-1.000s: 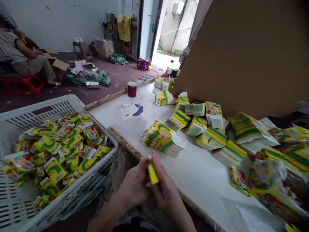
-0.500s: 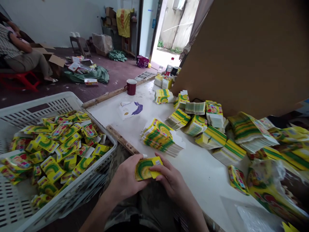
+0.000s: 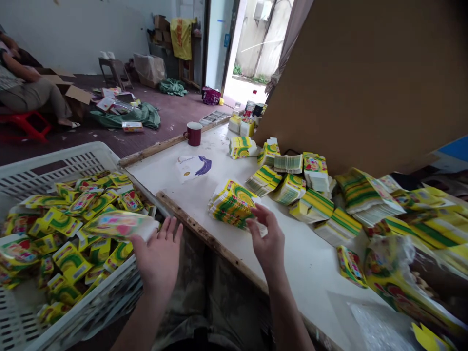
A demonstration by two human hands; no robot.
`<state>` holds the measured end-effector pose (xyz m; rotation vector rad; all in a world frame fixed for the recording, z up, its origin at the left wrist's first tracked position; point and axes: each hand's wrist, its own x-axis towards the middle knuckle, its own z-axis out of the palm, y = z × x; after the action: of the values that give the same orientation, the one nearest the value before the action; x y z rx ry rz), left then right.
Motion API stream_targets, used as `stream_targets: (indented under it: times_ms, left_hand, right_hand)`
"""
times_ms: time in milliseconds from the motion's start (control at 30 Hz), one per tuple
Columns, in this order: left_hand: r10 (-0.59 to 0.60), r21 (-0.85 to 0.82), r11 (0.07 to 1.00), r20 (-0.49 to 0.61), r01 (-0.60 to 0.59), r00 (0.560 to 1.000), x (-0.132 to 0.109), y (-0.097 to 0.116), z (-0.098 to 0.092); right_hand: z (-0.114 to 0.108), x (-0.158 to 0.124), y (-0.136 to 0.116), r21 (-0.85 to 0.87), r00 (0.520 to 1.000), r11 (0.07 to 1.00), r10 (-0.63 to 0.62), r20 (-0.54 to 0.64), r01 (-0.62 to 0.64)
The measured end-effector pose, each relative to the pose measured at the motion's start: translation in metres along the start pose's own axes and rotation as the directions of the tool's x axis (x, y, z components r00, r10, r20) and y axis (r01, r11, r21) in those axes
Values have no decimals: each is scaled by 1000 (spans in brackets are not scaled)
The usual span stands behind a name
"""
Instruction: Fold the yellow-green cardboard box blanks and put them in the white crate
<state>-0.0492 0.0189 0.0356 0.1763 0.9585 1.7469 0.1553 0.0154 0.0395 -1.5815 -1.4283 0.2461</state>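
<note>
My left hand [image 3: 158,257] is open, its fingers spread, beside the right rim of the white plastic basket [image 3: 109,152]. Just off its thumb, a small yellow carton [image 3: 119,224] with a white end is blurred by motion over the basket, seemingly out of the hand. Many similar cartons [image 3: 73,261] fill the basket. My right hand [image 3: 268,239] reaches to a stack of flat yellow-green cartons [image 3: 232,202] on the table. Its thumb and fingers are curled but apart at the stack's right end; whether the fingertips touch it is unclear.
More flat carton bundles [image 3: 310,204] lie across the white table [image 3: 307,273]. A maroon mug [image 3: 193,134] and a printed white sheet [image 3: 193,166] sit farther back. A wooden strip [image 3: 190,222] edges the table. A torn yellow bag [image 3: 395,278] lies right; a seated person [image 3: 32,92] is far left.
My hands have parted. The yellow carton they held together has left them leftward over the basket with my left hand's move; my right hand has moved up to the flat stack.
</note>
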Motion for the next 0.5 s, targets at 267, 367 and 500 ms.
stream_targets:
  times_ms: [267,367,500]
  left_hand:
    - [-259,35,966,121,256,958,-4,-21,-8]
    - [-281,80,959,191,271,940,-10,-30,-8]
    - [-237,95,971,329,218,914,-23,-35,-1]
  right_hand:
    - [-2,48,29,-163,998,986,36,53,-27]
    - [-8,44,17,-150,998,988,46,31,-40]
    - [-8,13,-17,63,992,998,17,124,-25]
